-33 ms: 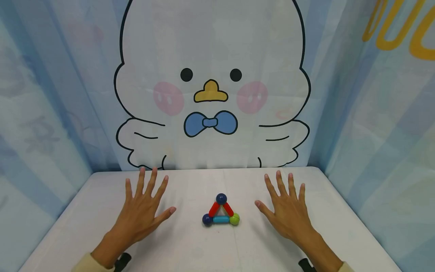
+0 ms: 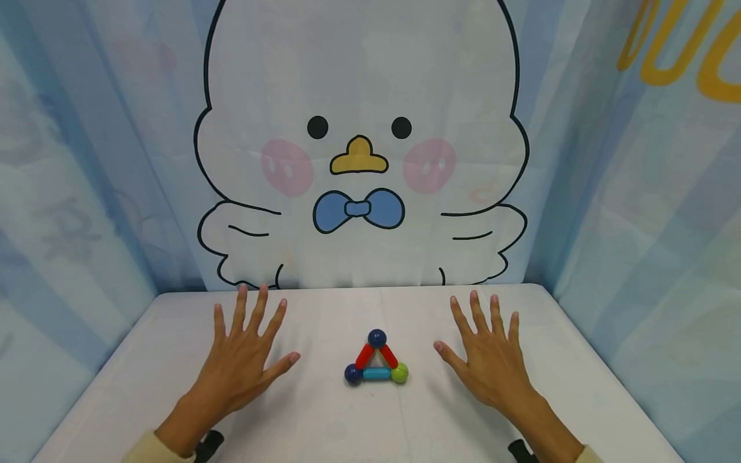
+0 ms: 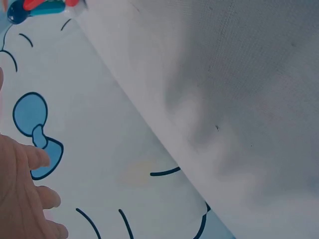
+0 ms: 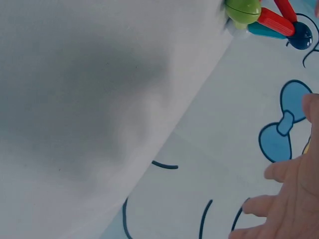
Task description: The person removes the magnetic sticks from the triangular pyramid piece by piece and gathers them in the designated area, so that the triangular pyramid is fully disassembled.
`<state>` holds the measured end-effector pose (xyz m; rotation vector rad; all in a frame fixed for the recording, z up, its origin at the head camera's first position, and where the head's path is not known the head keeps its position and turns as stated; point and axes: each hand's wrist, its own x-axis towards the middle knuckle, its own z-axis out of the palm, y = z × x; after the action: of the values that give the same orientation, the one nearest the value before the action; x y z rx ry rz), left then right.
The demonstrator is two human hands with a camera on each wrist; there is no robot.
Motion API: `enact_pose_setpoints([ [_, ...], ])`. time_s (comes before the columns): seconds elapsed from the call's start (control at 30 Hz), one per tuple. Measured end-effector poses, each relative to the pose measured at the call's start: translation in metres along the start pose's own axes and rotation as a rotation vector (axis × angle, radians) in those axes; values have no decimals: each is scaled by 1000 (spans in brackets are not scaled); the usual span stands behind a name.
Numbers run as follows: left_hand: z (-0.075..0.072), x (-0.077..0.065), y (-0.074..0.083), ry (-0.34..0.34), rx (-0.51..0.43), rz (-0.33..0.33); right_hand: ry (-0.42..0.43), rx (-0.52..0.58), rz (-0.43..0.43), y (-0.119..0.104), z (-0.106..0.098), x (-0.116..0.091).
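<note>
Between the two hands, on the white table, a triangular ball-and-rod building toy (image 2: 377, 373) stands in the head view. Two dark blue balls, one lime green ball (image 2: 399, 373), two red rods and a light blue rod show on it. My left hand (image 2: 238, 360) is held to its left, palm down, fingers spread and straight. To its right, my right hand (image 2: 493, 363) is spread in the same way. Both hands are apart from the toy and hold nothing. Part of the toy (image 4: 276, 22) also shows at the top of the right wrist view.
The white tabletop (image 2: 324, 424) runs back to a curtain (image 2: 359, 251) printed with a white cartoon bird in a blue bow tie. Light blue curtains (image 2: 637, 244) close in both sides. Dark straps (image 2: 210, 444) sit at the wrists by the cream sleeves.
</note>
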<state>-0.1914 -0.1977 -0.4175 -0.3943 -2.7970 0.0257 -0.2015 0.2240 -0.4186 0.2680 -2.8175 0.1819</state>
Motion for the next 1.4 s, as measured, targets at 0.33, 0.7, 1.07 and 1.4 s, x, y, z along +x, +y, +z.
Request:
enact_pose_setpoints([
  [0.33, -2, 4, 5, 9, -16, 11, 5, 10, 8, -1, -3, -1],
  [0.7, -7, 13, 20, 12, -104, 78, 100, 142, -31, -18, 2, -1],
  [1.07, 1, 27, 53, 137, -288, 199, 151, 440, -60, -44, 15, -5],
  [1.4, 11, 41, 86, 147, -530, 199, -6, 714, 87, -61, 24, 1],
])
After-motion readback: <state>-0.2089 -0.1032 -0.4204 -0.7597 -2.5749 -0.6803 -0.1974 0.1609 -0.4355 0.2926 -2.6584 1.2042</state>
